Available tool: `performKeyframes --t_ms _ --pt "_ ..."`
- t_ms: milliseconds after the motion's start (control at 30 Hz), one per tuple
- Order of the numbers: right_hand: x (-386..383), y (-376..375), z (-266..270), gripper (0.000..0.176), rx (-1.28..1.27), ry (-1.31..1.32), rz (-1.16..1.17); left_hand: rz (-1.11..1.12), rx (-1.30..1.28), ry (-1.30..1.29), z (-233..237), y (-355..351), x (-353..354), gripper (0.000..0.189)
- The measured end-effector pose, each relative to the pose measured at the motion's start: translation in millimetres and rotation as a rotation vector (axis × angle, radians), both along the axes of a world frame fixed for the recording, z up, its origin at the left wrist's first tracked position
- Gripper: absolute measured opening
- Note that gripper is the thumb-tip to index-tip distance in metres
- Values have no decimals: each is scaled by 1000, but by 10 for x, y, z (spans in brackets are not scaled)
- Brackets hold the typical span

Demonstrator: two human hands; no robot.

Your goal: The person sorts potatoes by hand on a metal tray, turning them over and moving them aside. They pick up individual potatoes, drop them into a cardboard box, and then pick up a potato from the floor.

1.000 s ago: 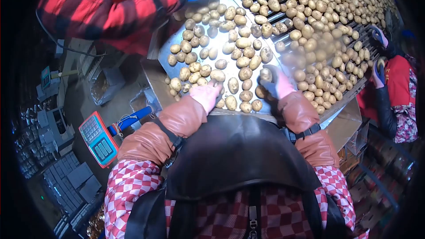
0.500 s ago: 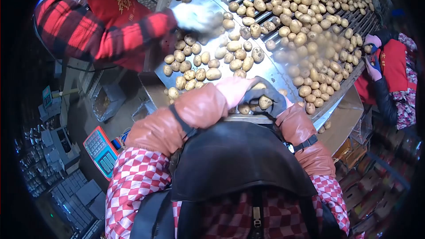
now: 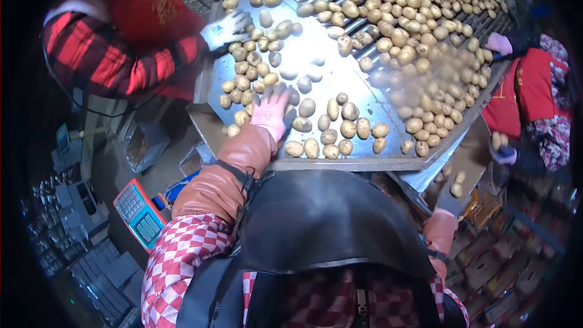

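Left hand (image 3: 271, 112) lay flat on the steel table (image 3: 340, 79), fingers spread, holding nothing. Nearest potato (image 3: 302, 124) sat just beside it at 3 o'clock, long axis 3–9. Right hand (image 3: 448, 201) hung off-table, well apart; couldn't tell its grip.

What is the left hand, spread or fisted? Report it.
Spread: the pink-gloved left hand is fanned open, palm down, among potatoes on the metal tray.
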State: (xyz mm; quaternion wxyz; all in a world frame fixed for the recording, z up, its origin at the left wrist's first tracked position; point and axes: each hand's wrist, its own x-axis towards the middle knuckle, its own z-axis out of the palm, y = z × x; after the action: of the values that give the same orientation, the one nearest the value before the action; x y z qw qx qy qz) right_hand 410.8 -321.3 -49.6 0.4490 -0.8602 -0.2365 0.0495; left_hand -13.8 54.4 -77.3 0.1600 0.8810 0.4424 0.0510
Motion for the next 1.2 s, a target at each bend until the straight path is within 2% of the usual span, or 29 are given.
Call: performKeyframes --t_ms 67,100,133,167,200,233,267,300,333,367,433,467,500,533,567,600,633,667,733,800,833,867,900,933,967,1000,1100,1167,1200 --pt "-64 -19 128 39 -52 428 -385 276 -4 -25 93 -174 -6 62" --pt "126 -117 -181 39 -55 426 -367 165 5 41 93 -231 29 62" --pt "468 -279 -748 41 -240 58 57 51 14 105 89 -275 75 62" --pt "683 -351 -1054 43 -410 -318 481 -134 -204 138 126 -317 117 60" --pt "476 6 -804 46 120 434 330 -384 7 152 13 -400 68 57" --pt "62 587 -391 50 649 1175 121 -353 -84 116 159 -369 15 56" --pt "-207 999 -202 54 395 966 253 -323 -171 80 310 -309 -86 55" --pt "-307 1375 175 56 294 1204 151 -297 -107 62 218 -267 -264 53" --pt "-357 1619 269 59 141 1186 201 -91 -5 70 21 -354 -386 50" --pt "-371 1791 283 60 -72 1101 298 -2 -61 21 151 -425 -491 48" --pt "-330 1969 109 66 -423 814 476 91 -110 -26 266 -484 -703 47" --pt "-316 1967 -63 70 -501 739 552 198 -195 21 208 -520 -807 44" --pt "-459 2085 15 70 -733 537 666 306 -279 68 170 -534 -876 42" --pt "-595 2203 104 71 -954 319 769 315 -277 69 159 -514 -904 42" --pt "-615 2179 -314 75 -860 241 892 382 -233 24 147 -475 -916 39" --pt "-1083 2547 370 82 -1134 296 933 446 -187 -19 129 -422 -931 37" --pt "-1153 2579 214 78 -1072 222 1048 406 -1 -133 47 -333 -951 36" --pt "-1162 2584 31 76 -959 263 1180 403 -6 -131 136 -203 -888 36" --pt "-1423 2744 158 74 -882 690 1238 556 23 -149 470 116 -597 45" --pt "-1658 2821 216 75 -762 609 1429 562 -236 -93 514 373 -397 41" --pt "-1693 2751 68 71 -598 462 1453 503 -220 32 332 443 -403 39" --pt "-1632 2740 -57 71 -598 464 1452 502 -221 33 155 542 -411 39" --pt "-1558 2758 -126 68 -560 631 1360 533 -292 58 111 630 -358 40" --pt "-1559 2811 -59 65 -520 795 1257 559 -367 84 158 696 -290 42" --pt "-1454 2841 52 59 -611 823 1193 537 -459 70 224 774 -288 45" --pt "-1327 2791 -161 58 -533 786 1183 470 -454 227 317 867 -250 47" --pt "-1275 2780 -72 53 -370 1090 999 308 -537 408 266 1161 -167 44" --pt "-1269 2780 -66 53 -363 1017 982 208 -523 644 215 1218 -7 42" --pt "-1265 2795 -38 53 -360 942 970 200 -521 644 298 1138 77 42"
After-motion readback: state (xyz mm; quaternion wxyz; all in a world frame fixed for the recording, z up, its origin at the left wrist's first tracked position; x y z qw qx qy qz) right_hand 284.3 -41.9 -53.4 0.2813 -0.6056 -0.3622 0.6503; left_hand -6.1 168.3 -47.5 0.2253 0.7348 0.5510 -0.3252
